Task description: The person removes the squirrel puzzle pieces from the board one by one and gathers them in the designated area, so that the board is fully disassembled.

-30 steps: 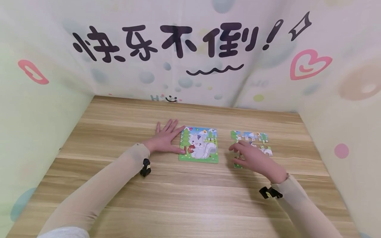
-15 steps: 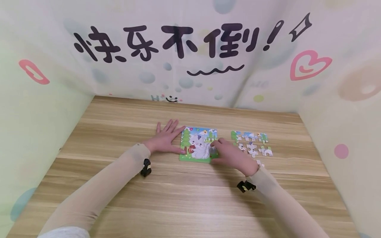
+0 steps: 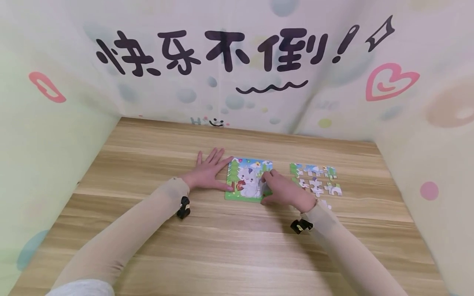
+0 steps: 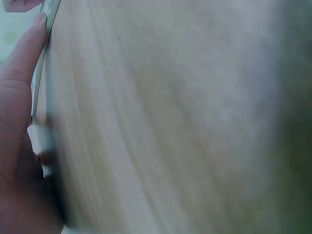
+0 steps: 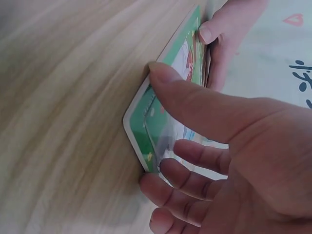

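A square jigsaw puzzle board (image 3: 249, 181) with a squirrel picture, its pieces in the frame, lies on the table in the head view. My left hand (image 3: 207, 174) rests spread along its left edge, thumb and forefinger touching the board. My right hand (image 3: 284, 190) is over the board's right part. In the right wrist view its thumb (image 5: 180, 90) touches the near rim, and the other fingers bend loosely at the right edge and over the picture. No loose piece shows between thumb and fingers. In the left wrist view, the left thumb (image 4: 22, 63) lies along the board's edge.
Several loose puzzle pieces (image 3: 316, 186) lie in rows right of the board, the nearest ones partly hidden by the right hand and sleeve. A wooden table (image 3: 222, 246) bears everything. Printed cloth walls (image 3: 229, 111) enclose its back and sides.
My right hand has moved left from the loose pieces to the board's right part, uncovering most of those pieces. The left hand has stayed on the board's left edge. The head view has shifted slightly.
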Demonstrator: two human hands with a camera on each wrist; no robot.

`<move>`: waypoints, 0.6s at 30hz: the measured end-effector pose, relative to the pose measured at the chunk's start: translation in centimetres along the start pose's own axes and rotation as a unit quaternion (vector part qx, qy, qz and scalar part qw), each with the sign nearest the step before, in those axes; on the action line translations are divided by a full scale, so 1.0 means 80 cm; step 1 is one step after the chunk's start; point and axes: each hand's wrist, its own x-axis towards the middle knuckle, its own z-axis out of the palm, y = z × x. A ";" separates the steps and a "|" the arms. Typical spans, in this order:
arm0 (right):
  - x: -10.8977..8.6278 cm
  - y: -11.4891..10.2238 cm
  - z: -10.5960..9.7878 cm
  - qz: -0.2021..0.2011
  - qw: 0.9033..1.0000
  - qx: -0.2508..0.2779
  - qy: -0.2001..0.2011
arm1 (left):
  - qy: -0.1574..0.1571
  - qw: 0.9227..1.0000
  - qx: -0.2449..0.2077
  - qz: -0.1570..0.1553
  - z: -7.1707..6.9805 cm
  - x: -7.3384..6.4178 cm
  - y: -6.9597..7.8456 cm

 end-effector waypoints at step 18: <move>0.003 0.010 0.004 -0.015 1.000 0.013 -0.006 | -0.003 1.000 0.007 -0.004 0.003 0.002 -0.002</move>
